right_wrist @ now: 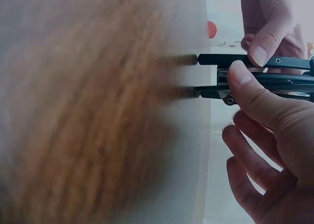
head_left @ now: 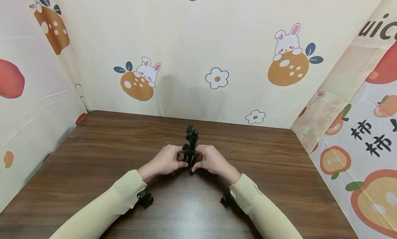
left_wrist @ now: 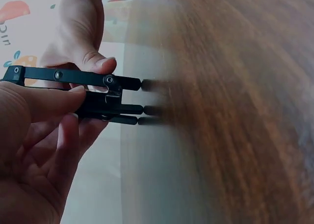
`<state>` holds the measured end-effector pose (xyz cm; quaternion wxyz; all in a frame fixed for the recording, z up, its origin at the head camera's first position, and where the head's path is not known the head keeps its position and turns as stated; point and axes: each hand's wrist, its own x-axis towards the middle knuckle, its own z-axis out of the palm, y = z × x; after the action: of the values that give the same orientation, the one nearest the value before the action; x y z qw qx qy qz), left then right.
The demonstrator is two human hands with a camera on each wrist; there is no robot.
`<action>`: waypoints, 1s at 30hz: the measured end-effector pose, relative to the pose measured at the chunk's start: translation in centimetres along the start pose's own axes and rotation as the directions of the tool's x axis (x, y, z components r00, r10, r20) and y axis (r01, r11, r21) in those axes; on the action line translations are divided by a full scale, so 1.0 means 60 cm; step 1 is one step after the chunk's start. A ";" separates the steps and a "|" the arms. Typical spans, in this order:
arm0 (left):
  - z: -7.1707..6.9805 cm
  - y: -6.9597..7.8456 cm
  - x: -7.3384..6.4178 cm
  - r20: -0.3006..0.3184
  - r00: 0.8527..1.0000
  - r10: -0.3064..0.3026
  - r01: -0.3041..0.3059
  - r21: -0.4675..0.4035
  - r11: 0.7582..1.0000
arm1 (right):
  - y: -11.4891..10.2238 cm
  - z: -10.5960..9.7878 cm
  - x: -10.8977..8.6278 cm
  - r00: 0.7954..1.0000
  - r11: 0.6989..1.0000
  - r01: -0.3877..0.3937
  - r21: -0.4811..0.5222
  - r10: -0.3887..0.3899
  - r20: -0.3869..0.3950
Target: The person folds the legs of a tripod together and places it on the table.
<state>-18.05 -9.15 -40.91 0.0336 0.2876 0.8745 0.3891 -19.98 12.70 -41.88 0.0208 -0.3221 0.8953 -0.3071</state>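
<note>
Flanking a small black tripod (head_left: 193,139), the person's two hands sit close together near the middle of the bench (head_left: 263,170). In the head view, the tripod lies at about two o'clock from the left hand (head_left: 168,159) and ten o'clock from the right hand (head_left: 214,159), touching both, so neither is clearly nearer. Its long axis runs from six toward twelve o'clock, roughly upright, with the legs (left_wrist: 59,76) close together; in the left wrist view their feet (left_wrist: 139,109) point to three o'clock and appear to meet the bench. The left hand grips the legs between thumb and fingers. The right hand pinches them too, its thumb (right_wrist: 257,97) pressed along them, while other fingers curl loosely apart at six o'clock in the right wrist view.
</note>
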 end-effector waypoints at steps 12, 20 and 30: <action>0.002 -0.009 -0.003 0.050 0.998 -0.024 0.031 -0.136 0.990 | 0.014 -0.009 -0.002 0.997 0.992 -0.051 0.117 0.044 0.059; 0.002 -0.011 -0.005 0.031 0.998 -0.063 0.066 -0.112 0.992 | -0.001 -0.053 -0.011 1.000 0.965 0.006 0.262 -0.012 0.024; 0.015 -0.018 -0.006 0.051 0.982 -0.179 0.185 -0.147 0.972 | -0.060 -0.101 -0.008 0.988 0.871 0.118 0.476 -0.052 -0.148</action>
<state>-18.04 -9.31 -42.36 0.1069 0.2099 0.8645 0.4440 -19.01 14.09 -35.01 0.0285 -0.3249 0.7745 -0.5421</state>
